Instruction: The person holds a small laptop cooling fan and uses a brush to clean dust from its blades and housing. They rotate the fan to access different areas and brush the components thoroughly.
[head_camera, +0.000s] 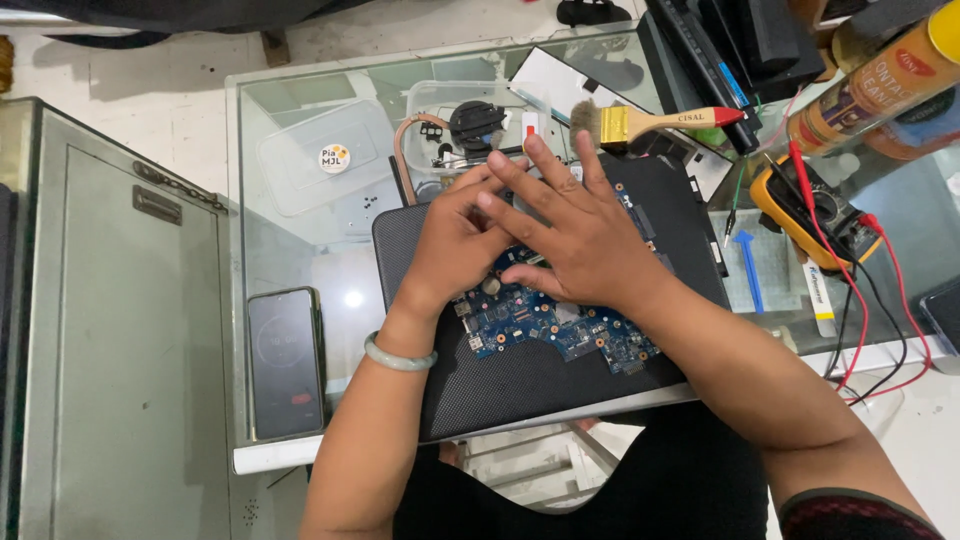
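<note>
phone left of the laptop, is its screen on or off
On, dimly: the phone, flat on the glass table, shows a faint circle and a small red mark on its dark screen.

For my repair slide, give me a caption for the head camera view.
Left hand and right hand rest together on a blue circuit board atop a black laptop shell.
</note>
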